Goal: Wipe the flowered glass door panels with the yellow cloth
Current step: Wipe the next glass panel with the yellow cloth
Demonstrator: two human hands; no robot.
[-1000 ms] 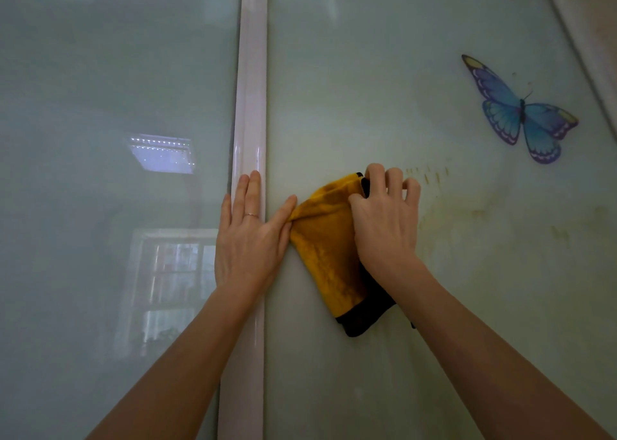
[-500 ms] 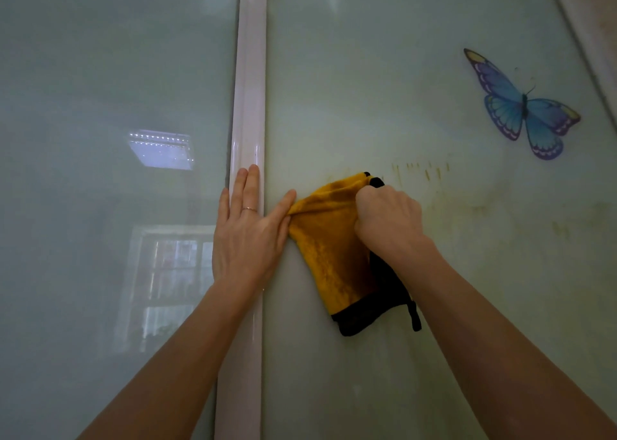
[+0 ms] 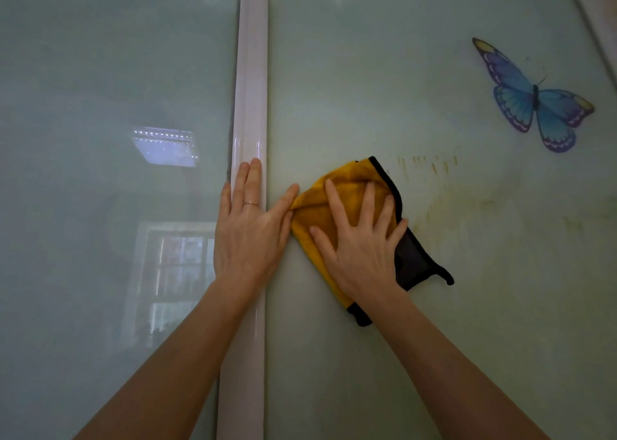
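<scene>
Two bare hands lay flat against the door at the middle of the frame. The left hand (image 3: 248, 236) rested with straight fingers on the pale upright strip (image 3: 248, 89) between the two panels, its thumb stretched out to touch the edge of the yellow cloth (image 3: 314, 212); a thin ring (image 3: 251, 203) sat on one finger. The right hand (image 3: 359, 249), fingers spread wide and straight, pressed the cloth against the right glass panel (image 3: 367, 72), just right of the strip. The cloth was bunched, its black-edged dark side showing right of the hand and below the wrist. Just right of the cloth the glass bore yellowish streaks (image 3: 430, 169), and a blue butterfly (image 3: 531, 99) sat at the upper right. The left glass panel (image 3: 83, 55) mirrored a lamp (image 3: 165, 145) and a window (image 3: 177, 272).
</scene>
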